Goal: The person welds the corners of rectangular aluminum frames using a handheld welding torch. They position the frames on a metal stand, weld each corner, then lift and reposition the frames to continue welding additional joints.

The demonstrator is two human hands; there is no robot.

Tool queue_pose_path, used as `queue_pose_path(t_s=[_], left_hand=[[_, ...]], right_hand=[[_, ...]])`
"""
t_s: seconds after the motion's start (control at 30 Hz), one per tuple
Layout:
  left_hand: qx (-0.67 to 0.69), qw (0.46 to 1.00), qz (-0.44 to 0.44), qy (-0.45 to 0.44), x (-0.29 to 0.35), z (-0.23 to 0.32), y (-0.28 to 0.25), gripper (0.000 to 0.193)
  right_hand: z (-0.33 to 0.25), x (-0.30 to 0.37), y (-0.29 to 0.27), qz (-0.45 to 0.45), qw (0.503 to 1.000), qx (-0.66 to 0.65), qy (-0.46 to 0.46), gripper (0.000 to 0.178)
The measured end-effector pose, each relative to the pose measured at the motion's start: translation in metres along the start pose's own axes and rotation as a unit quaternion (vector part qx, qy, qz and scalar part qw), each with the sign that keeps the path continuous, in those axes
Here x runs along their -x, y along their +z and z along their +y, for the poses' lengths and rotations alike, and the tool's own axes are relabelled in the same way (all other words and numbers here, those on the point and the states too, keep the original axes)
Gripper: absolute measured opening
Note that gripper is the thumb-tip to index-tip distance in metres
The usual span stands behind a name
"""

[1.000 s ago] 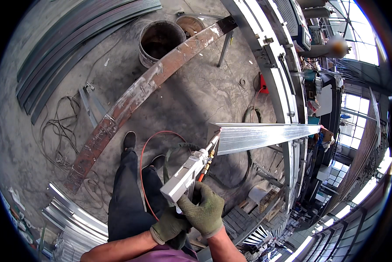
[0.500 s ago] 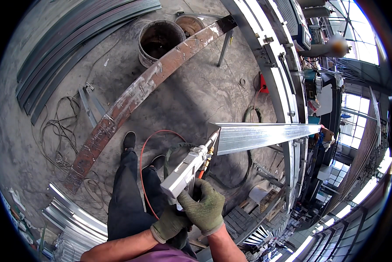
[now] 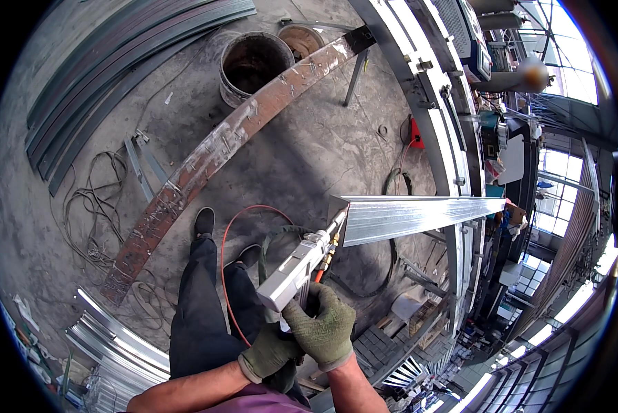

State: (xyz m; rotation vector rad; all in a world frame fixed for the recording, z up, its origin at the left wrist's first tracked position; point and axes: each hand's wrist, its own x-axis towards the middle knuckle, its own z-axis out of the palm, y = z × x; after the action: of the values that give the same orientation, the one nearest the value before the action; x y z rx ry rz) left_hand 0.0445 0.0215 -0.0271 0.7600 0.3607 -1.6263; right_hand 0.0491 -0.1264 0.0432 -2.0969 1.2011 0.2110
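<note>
A grey, boxy handheld welding gun (image 3: pixel 296 270) slants up from my hands, with a narrow nozzle and brass fittings. My right hand (image 3: pixel 320 327), in a green knit glove, wraps round its handle. My left hand (image 3: pixel 270 352), gloved alike, is closed just below, by the handle's lower end; its fingertips are partly hidden. The nozzle tip meets the near end corner of a shiny metal channel (image 3: pixel 419 215), or looks very close to it. The channel's far end lies over the long steel frame (image 3: pixel 429 141) on the right. An orange hose (image 3: pixel 320 275) runs from the gun.
A rusty steel beam (image 3: pixel 205 148) crosses on the left, with a dirty bucket (image 3: pixel 234 86) behind it. Dark metal profiles (image 3: pixel 109 72) lie at the far left, loose cables (image 3: pixel 97 206) nearer. A red hose (image 3: pixel 224 265) loops by my legs. Shiny profiles (image 3: pixel 116 344) are stacked at lower left.
The gun's rear end has shifted slightly right and up. Its nozzle stays at the channel's corner, and both hands keep their grip.
</note>
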Motion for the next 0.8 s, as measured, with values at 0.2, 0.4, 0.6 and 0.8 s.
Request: queue_pose_path(t_s=[0.2, 0.4, 0.6, 0.8], left_hand=[[0.005, 1.000, 0.004, 0.001, -0.0013, 0.0013, -0.0002, 0.017], [0.017, 1.000, 0.007, 0.001, -0.0038, -0.0030, -0.0024, 0.019], [0.014, 1.000, 0.004, 0.003, -0.0044, -0.0032, -0.0038, 0.019], [0.027, 1.000, 0.004, -0.002, -0.0039, -0.0050, -0.0040, 0.019]], right_hand=[[0.0042, -0.0022, 0.0030, 0.016, 1.000, 0.018, -0.019, 0.047], [0.0057, -0.0016, 0.0062, 0.020, 0.999, 0.020, -0.022, 0.047], [0.0057, -0.0013, 0.0066, 0.022, 0.999, 0.022, -0.024, 0.048], [0.0040, -0.0007, 0.0068, 0.014, 1.000, 0.010, -0.012, 0.047]])
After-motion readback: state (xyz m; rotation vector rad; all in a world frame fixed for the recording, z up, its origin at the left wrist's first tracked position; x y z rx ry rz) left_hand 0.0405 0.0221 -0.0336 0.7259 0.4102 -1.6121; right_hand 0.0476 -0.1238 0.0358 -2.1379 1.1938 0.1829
